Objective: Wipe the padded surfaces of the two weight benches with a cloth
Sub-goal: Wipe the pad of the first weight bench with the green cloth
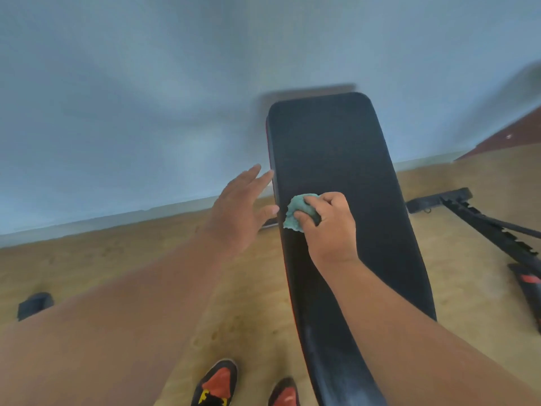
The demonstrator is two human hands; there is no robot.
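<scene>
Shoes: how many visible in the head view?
2. One black-and-red shoe at the bottom edge, left of the black padded bench; the second just right of it, beside the bench's near end. Both partly cropped.

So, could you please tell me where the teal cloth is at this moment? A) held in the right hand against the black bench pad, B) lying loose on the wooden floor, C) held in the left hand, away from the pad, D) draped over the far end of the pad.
A: the right hand grips the bunched teal cloth against the black bench pad, while the left hand holds nothing.
</scene>
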